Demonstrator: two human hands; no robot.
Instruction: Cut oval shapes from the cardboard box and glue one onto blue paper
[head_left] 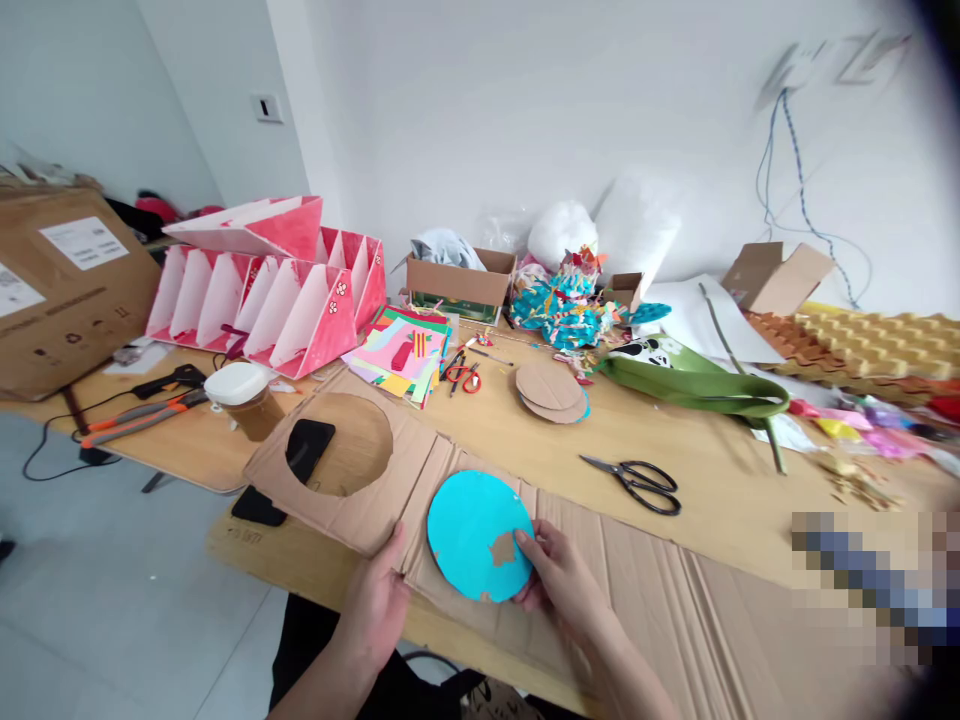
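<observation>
A round cardboard disc (469, 530) with a bright blue face and a torn brown patch lies over a long brown cardboard sheet (630, 580). My right hand (559, 570) grips the disc's right edge, thumb on top and fingers curled beneath. At the sheet's near edge, my left hand (379, 590) pinches the cardboard, its thumb above and the other fingers mostly hidden. The sheet's left panel has a large round hole, through which part of a black phone (309, 450) shows. Black-handled scissors (637, 482) rest on the table behind the sheet.
Several cut cardboard discs (551, 388) are stacked mid-table. Behind lie coloured papers (401, 350), a green strap bag (690, 385) and a blue paper craft (559, 310). A lidded cup (244, 400), pliers (146, 415) and pink dividers (262, 300) stand left. A pixelated patch covers the right edge.
</observation>
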